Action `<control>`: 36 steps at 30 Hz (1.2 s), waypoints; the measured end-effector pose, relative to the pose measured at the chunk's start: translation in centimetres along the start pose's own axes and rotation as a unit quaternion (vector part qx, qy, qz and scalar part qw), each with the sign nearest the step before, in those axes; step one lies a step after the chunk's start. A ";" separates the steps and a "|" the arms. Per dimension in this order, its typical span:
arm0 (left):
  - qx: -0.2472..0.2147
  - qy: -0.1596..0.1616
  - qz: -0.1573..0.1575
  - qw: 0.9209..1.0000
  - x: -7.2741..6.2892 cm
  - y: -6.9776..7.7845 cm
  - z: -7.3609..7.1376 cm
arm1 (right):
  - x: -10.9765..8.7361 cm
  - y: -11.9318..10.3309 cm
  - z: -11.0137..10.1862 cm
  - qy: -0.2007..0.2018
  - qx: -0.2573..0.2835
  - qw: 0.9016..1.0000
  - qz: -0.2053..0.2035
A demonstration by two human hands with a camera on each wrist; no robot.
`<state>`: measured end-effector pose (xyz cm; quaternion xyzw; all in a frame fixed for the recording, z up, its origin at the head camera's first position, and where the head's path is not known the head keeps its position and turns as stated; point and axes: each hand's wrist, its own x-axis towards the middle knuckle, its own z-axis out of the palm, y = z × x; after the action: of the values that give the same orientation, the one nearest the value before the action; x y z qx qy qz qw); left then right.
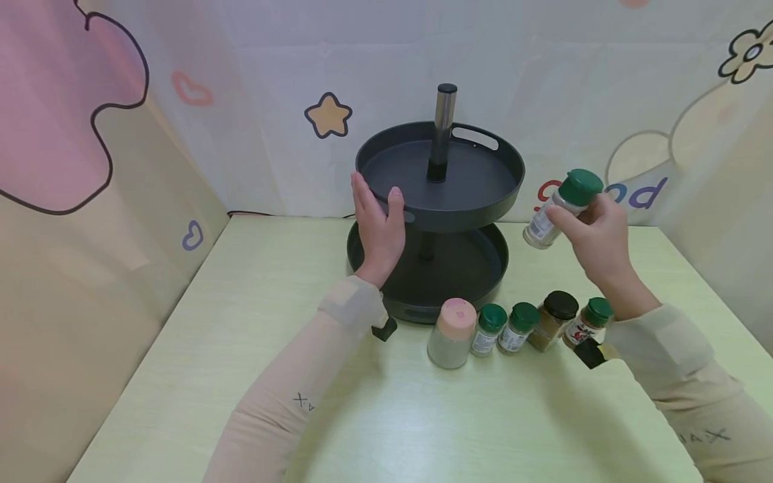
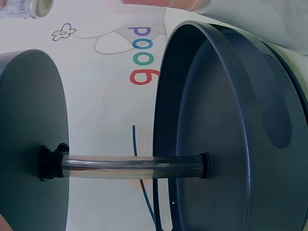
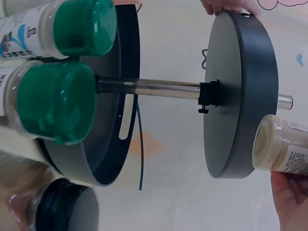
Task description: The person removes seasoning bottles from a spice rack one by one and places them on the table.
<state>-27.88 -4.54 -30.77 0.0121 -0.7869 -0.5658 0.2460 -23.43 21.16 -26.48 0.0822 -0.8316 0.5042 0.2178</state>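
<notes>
A dark two-tier round tray stand (image 1: 459, 218) with a metal post stands at the back of the table. My left hand (image 1: 382, 231) touches the left rim of its upper tray, fingers straight. To the right of that tray, my right hand (image 1: 604, 231) grips a spice jar (image 1: 543, 225) with a green lid, held tilted in the air. The right wrist view shows the base of this spice jar (image 3: 276, 144) near the upper tray's edge. Both the upper tray and the lower tray (image 1: 417, 282) show bare floors where visible.
In front of the stand is a row: a pink-lidded jar (image 1: 449, 345), two green-lidded spice jars (image 1: 484, 339) (image 1: 512, 337), a black-lidded jar (image 1: 548, 325) and another green-lidded jar (image 1: 582, 329). A printed cloth (image 1: 272, 134) hangs behind the table (image 1: 241, 376).
</notes>
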 end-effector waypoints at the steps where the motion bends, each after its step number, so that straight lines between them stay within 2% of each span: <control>1: 0.000 0.000 0.001 1.000 0.0 0.0 0.0 | 0.0 0.2 -0.1 0.000 -0.004 1.000 0.002; 29: -0.003 0.003 0.003 1.000 0.0 -0.1 0.1 | -1.4 4.6 -3.2 -0.003 -0.085 0.993 0.079; 36: -0.004 0.005 0.005 1.000 0.1 -0.2 0.2 | -1.7 5.3 -4.0 0.010 -0.079 0.992 0.098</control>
<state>-28.10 -4.50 -30.94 0.0104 -0.7836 -0.5676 0.2525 -22.72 27.03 -29.94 -0.0221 -0.8705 0.4567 0.1819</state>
